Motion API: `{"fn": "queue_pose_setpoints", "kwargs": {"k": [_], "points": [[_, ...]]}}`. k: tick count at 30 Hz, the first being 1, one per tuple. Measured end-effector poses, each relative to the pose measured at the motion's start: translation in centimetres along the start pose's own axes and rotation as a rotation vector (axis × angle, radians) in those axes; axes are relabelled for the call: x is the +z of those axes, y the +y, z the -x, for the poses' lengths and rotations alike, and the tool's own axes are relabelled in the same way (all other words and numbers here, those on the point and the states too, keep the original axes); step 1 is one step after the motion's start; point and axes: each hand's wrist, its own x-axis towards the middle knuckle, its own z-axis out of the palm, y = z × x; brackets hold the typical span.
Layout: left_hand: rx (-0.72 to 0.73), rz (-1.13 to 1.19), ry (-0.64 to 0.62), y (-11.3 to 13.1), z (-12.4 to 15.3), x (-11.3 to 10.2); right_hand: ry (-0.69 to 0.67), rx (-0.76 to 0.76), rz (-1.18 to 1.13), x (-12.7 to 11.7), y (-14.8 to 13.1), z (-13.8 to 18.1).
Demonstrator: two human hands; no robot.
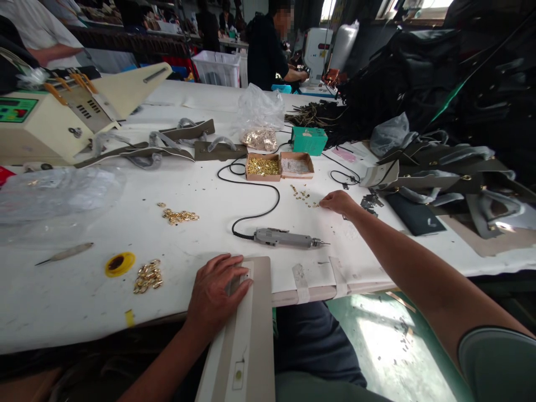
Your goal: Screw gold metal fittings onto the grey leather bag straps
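Note:
My left hand lies on a long beige panel, fingers stretched across it and thumb apart. The panel extends over the table's front edge towards my lap and has a small fitting on its near part. Out to the right, my right hand has its fingertips pinched together at the tabletop, beside scattered small gold pieces; whether one is between the fingers is hidden. Between my hands lies a grey electric screwdriver, its bit pointing right and its black cable curling back.
Behind are a box of gold fasteners, a second box and a green box. Gold rings, yellow tape and an awl lie left. A beige machine and strap pieces flank the table. Co-workers are beyond.

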Motion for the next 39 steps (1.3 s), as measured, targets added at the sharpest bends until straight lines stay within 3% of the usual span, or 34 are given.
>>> {"fn": "queue_pose_setpoints", "kwargs": {"k": [14, 19, 22, 27, 31, 34, 39], "points": [[0.008, 0.002, 0.011, -0.2, 0.1, 0.2, 0.031, -0.027, -0.079, -1.3, 1.6, 1.0], [0.009, 0.006, 0.007, -0.1, 0.0, 0.2, 0.102, -0.071, -0.101, -3.2, 2.8, 3.5], [0.019, 0.010, 0.020, -0.1, 0.0, 0.2, 0.075, -0.122, -0.093, -3.8, 4.2, 5.8], [0.037, 0.015, 0.032, -0.2, 0.0, 0.3, -0.094, -0.284, 0.012, -2.9, 7.4, 9.5], [0.053, 0.005, 0.035, -0.5, 0.0, 0.5, -0.041, -0.313, 0.052, -1.6, 8.9, 11.1], [0.057, 0.000, 0.041, -0.5, 0.0, 0.5, 0.004, -0.334, 0.113, -1.3, 8.8, 11.2], [0.034, 0.007, 0.033, -0.2, 0.0, 0.4, -0.071, -0.307, 0.193, -2.2, 7.5, 10.1]]}}
